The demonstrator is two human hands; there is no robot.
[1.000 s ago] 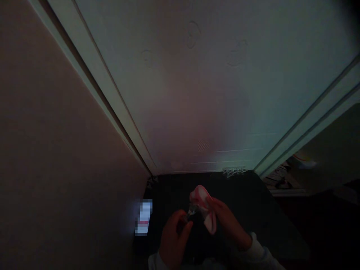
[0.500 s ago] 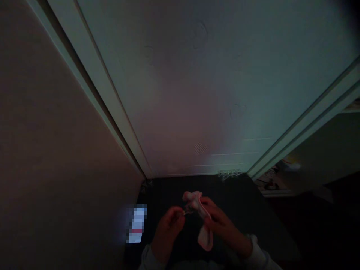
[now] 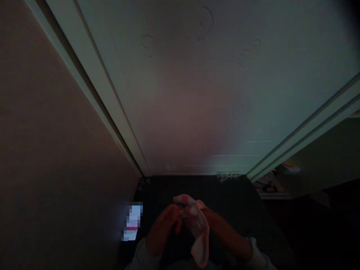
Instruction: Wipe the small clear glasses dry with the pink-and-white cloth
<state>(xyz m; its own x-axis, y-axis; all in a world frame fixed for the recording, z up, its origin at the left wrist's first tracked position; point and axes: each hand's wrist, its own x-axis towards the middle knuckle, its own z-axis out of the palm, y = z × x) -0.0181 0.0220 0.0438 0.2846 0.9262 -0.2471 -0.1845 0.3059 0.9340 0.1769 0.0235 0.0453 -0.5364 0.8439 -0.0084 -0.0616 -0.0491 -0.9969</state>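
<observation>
A pink and white cloth piece that looks like a sock (image 3: 200,234) hangs between my hands in dim light. My right hand (image 3: 211,218) is behind it, its fingers mostly hidden by the fabric and seeming to grip it. On the other side, my left hand (image 3: 169,218) is closed at the cloth's left edge. Thin pale strands show at its fingertips, too dark to make out.
A lit phone-like screen (image 3: 132,223), pixelated, lies at the left by the wall (image 3: 70,168). Below my hands is a dark surface (image 3: 239,213). A pale panel (image 3: 180,123) with embossed hearts stands ahead. At the right is an open compartment with several items (image 3: 270,182).
The cloth has turned and hangs lower, nearer my body. My left hand has come in against it, and my right hand has gone further behind it. The view has shifted slightly.
</observation>
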